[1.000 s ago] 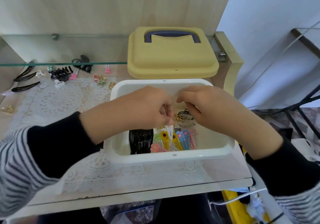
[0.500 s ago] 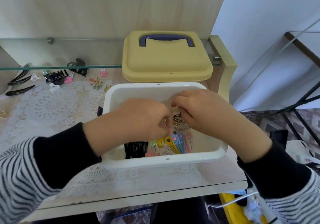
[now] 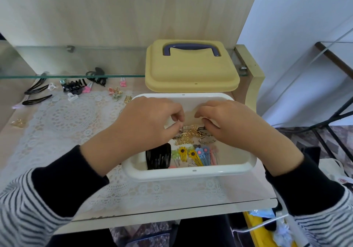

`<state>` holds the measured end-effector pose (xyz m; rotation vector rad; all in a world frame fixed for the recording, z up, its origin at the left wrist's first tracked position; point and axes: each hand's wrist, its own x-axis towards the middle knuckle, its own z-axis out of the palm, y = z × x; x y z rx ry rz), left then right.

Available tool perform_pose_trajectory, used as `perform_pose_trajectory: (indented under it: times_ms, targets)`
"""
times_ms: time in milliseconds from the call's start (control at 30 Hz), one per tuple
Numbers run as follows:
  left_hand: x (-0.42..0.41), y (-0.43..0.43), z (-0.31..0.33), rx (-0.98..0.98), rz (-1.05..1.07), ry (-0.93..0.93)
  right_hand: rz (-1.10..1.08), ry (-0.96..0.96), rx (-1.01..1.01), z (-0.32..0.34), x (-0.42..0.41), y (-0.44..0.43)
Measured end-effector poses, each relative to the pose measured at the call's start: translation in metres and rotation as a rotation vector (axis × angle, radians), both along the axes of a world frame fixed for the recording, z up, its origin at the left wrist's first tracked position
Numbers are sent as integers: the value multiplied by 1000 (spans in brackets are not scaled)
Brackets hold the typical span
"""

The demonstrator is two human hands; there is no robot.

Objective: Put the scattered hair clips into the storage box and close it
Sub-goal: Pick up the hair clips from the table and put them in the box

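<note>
The white storage box (image 3: 191,174) stands open on the lace-covered table. Inside lie black clips (image 3: 158,157), colourful flower clips (image 3: 193,155) and a pile of gold and metal clips (image 3: 191,135). Both hands reach into the box over the metal pile. My left hand (image 3: 147,124) has its fingers curled, pinching a small metal clip at the pile's left edge. My right hand (image 3: 231,124) curls its fingertips onto the pile's right side; what it holds is hidden. The yellow lid (image 3: 191,70) with a blue handle lies behind the box.
Scattered clips lie at the table's back left: black clips (image 3: 36,93), a black claw clip (image 3: 73,87), pink clips (image 3: 123,83), a gold clip (image 3: 128,98) near the box. A glass shelf (image 3: 57,76) hangs above them. A gold piece (image 3: 18,122) sits far left.
The white clip my left hand held over the flower clips is gone from view. Both hands have shifted back, over the gold and metal pile.
</note>
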<state>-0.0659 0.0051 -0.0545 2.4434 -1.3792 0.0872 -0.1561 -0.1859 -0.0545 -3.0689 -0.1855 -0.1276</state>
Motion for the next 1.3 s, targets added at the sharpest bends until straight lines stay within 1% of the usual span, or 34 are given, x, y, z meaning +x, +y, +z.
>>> perform_pose_trajectory:
  times_ms: [67, 167, 267, 400, 567, 633, 800, 833, 933, 967, 1000, 1067, 1167, 1233, 1300]
  targets:
    - [2, 7, -1, -77, -14, -16, -27, 6, 40, 2, -1, 3]
    - [3, 17, -2, -209, -29, 32, -81, 11, 130, 4, 0, 11]
    - [5, 28, -6, -322, -24, 14, -138, -36, 200, 7, 2, 20]
    - [11, 50, -12, -488, 100, 20, -180, -158, 345, 15, 7, 46]
    - [26, 79, -32, -602, 285, 42, -177, -317, 520, 18, 23, 101]
    - [31, 90, -44, -634, 345, 42, -169, -366, 552, 19, 32, 125]
    - [46, 123, -69, -593, 486, -32, -98, -515, 593, 26, 62, 184]
    - [54, 131, -76, -552, 518, -45, -92, -540, 588, 26, 66, 196]
    - [80, 157, -103, -279, 636, -96, -99, -583, 597, 20, 78, 233]
    - [86, 164, -110, -233, 669, -90, -105, -591, 602, 15, 83, 242]
    - [89, 170, -114, -229, 692, -65, -121, -598, 604, 8, 87, 250]
    - [91, 177, -115, -293, 702, -4, -157, -571, 599, -6, 98, 260]
    - [90, 178, -108, -412, 720, 40, -251, -412, 532, -33, 114, 266]
    - [95, 176, -104, -443, 730, 50, -309, -381, 464, -48, 123, 265]
    - [102, 174, -104, -456, 705, 56, -359, -308, 407, -61, 134, 264]
